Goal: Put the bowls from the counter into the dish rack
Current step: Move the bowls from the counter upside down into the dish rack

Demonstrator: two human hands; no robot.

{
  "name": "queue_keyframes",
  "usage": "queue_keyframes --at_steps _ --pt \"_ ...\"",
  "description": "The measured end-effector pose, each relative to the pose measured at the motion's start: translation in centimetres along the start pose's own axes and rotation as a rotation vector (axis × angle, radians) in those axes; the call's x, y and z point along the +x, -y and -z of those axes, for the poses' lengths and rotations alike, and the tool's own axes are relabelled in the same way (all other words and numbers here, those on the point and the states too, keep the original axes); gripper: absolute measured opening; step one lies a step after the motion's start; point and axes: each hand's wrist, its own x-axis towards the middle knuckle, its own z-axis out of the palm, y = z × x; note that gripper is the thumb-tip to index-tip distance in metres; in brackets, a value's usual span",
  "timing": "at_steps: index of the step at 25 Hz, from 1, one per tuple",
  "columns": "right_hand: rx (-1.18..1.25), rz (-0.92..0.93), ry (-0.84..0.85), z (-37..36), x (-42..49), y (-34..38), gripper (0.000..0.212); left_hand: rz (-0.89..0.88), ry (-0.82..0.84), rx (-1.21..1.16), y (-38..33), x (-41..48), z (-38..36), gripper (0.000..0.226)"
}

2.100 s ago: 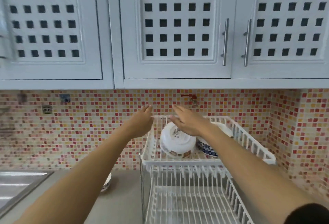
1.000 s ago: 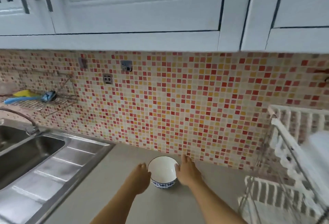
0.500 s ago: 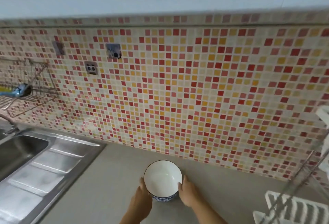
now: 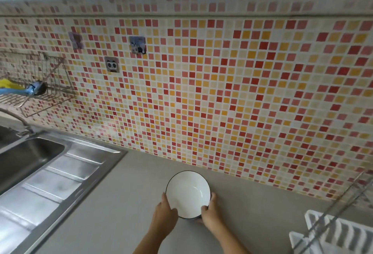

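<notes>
Since a moment ago both hands have tightened: left hand [image 4: 165,212] and right hand [image 4: 210,211] clasp the bowl [image 4: 188,194] by opposite rims near the worktop's [image 4: 113,209] back edge, steadying it for the rack [image 4: 335,233].

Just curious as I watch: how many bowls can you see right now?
1. The white bowl is over the grey counter, held between the left hand and right hand. The dish rack is mostly out of frame, so others may be hidden.
</notes>
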Motion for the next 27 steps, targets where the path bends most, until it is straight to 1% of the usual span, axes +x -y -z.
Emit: queue_keyframes --at_steps 3,7,9,11,14,15,17,18,19,20,22,23,24,27 --pt "-0.014 0.106 -0.018 0.9 -3.2 1.0 0.054 0.02 -0.05 -0.132 -0.5 -2.0 1.2 0.07" --pt "-0.062 0.323 -0.031 2.0 -7.7 2.8 0.053 -0.059 -0.078 -0.353 -1.0 -5.6 4.0 0.066" --pt "-0.023 0.428 -0.022 2.6 -11.2 3.4 0.053 -0.078 -0.092 -0.454 -1.4 -9.2 5.7 0.056" --pt "0.053 0.492 0.022 3.2 -15.4 3.7 0.054 -0.111 -0.102 -0.651 -1.8 -13.2 7.3 0.051" --pt "0.186 0.53 0.083 3.9 -21.6 3.9 0.036 -0.069 -0.078 -0.893 -2.0 -18.4 8.9 0.055" --pt "0.211 0.538 0.086 4.2 -23.6 4.3 0.04 -0.07 -0.085 -0.952 -2.1 -20.3 9.3 0.051" --pt "0.239 0.569 0.077 4.9 -27.7 5.4 0.062 -0.092 -0.109 -1.067 -2.3 -23.9 10.0 0.046" --pt "0.238 0.601 0.075 5.4 -29.6 6.1 0.073 -0.115 -0.111 -1.113 -2.5 -25.4 10.4 0.048" --pt "0.232 0.634 0.077 6.1 -31.5 6.8 0.079 -0.145 -0.114 -1.144 -2.8 -27.1 10.8 0.049" --pt "0.231 0.666 0.075 7.0 -33.4 7.6 0.077 -0.178 -0.121 -1.171 -3.4 -28.7 11.4 0.052" --pt "0.242 0.72 0.079 8.7 -36.9 9.1 0.068 -0.262 -0.121 -1.227 -5.0 -31.2 12.4 0.068" --pt "0.251 0.762 0.075 9.9 -38.9 10.0 0.069 -0.317 -0.115 -1.242 -6.1 -32.6 12.9 0.075" --pt "0.255 0.807 0.068 11.3 -40.6 10.9 0.073 -0.387 -0.102 -1.236 -7.2 -33.9 13.3 0.075" --pt "0.192 0.966 0.047 16.0 -45.0 13.4 0.079 -0.595 -0.043 -1.155 -11.0 -38.1 14.1 0.048"
